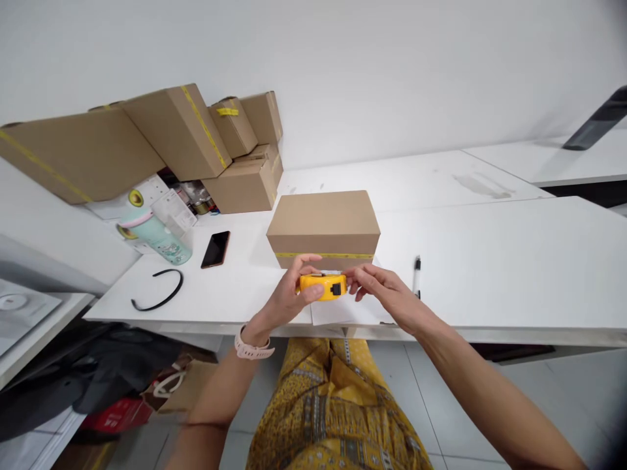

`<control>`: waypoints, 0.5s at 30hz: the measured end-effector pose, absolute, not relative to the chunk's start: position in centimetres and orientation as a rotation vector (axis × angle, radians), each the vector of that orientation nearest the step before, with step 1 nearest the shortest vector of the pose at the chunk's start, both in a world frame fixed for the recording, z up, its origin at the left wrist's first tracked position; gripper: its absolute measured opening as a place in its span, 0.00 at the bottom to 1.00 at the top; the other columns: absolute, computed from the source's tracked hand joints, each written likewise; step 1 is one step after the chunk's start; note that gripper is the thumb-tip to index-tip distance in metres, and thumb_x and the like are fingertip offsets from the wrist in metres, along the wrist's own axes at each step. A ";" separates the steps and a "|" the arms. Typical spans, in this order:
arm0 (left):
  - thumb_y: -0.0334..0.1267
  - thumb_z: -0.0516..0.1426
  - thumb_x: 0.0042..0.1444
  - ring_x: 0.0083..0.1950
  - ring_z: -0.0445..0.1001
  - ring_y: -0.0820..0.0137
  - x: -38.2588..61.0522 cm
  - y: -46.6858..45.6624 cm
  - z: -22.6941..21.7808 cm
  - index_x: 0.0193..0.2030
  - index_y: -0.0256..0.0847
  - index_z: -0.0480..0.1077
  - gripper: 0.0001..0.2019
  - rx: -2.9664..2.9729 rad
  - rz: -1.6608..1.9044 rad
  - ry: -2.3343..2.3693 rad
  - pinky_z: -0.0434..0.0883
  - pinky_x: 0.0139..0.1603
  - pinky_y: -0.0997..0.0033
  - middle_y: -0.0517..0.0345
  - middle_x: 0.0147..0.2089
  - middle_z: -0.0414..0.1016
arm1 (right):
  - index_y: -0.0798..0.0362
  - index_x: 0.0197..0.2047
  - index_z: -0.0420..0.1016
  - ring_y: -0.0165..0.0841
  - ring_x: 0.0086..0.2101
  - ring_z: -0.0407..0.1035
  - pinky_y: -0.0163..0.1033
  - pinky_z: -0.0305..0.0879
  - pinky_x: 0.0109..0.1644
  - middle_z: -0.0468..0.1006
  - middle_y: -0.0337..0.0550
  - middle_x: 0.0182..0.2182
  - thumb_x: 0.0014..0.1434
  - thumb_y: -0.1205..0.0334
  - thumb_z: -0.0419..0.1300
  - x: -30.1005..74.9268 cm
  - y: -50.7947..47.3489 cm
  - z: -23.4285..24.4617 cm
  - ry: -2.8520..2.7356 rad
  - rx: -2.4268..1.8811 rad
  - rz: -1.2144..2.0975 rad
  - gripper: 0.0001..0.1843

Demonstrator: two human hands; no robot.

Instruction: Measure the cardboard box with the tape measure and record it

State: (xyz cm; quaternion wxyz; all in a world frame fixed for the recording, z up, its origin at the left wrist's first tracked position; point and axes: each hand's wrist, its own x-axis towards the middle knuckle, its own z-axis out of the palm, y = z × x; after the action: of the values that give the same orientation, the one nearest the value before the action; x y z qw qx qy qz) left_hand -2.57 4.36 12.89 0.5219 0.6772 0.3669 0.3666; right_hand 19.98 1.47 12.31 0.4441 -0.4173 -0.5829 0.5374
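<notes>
My left hand (294, 290) is wrapped round a yellow tape measure (323, 287) with a black button on its front, the thumb lying across the lower face. At the case's right end are the bent fingertips of my right hand (375, 285), closed against it; what exactly they pinch is too small to see. Just beyond both hands lies a closed cardboard box (323, 214), with a strip of yellow tape along its near side. Under the hands is a white paper sheet (337, 312), partly covered by them.
A pen (417, 274) lies right of the hands. To the left are a phone (215, 249), a black headband (169, 300) and a mint-green tumbler (159, 238). Several cardboard boxes (245, 186) are stacked at the back left of the white table (490, 274).
</notes>
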 end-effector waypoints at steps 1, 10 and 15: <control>0.52 0.63 0.54 0.41 0.76 0.65 -2.9 5.2 13.5 0.60 0.41 0.61 0.31 1.618 0.889 0.887 0.72 0.41 0.67 0.55 0.43 0.74 | 0.50 0.38 0.79 0.32 0.33 0.69 0.40 0.70 0.38 0.78 0.43 0.34 0.59 0.39 0.64 20.5 2.1 12.8 -1.425 -1.035 1.319 0.22; 0.54 0.63 0.53 0.38 0.73 0.68 -10.5 19.2 19.8 0.47 0.36 0.72 0.24 1.526 1.104 1.042 0.65 0.33 0.73 0.53 0.41 0.78 | 0.52 0.27 0.72 0.27 0.28 0.61 0.36 0.61 0.30 0.69 0.37 0.25 0.42 0.48 0.77 28.0 14.1 15.4 -0.991 -1.015 1.091 0.22; 0.45 0.55 0.63 0.36 0.72 0.76 -13.8 24.0 19.9 0.46 0.32 0.73 0.16 1.388 0.943 1.155 0.63 0.33 0.79 0.57 0.39 0.78 | 0.52 0.26 0.71 0.27 0.30 0.62 0.35 0.59 0.32 0.72 0.38 0.29 0.38 0.46 0.77 27.6 17.3 12.7 -0.946 -1.120 1.075 0.24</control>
State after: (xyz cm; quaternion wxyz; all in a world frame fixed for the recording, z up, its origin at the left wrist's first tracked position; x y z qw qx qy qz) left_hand -13.84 24.04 19.88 0.5247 0.5799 0.4826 0.3942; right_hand 27.63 17.29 12.66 0.6147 -0.4859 -0.4103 0.4666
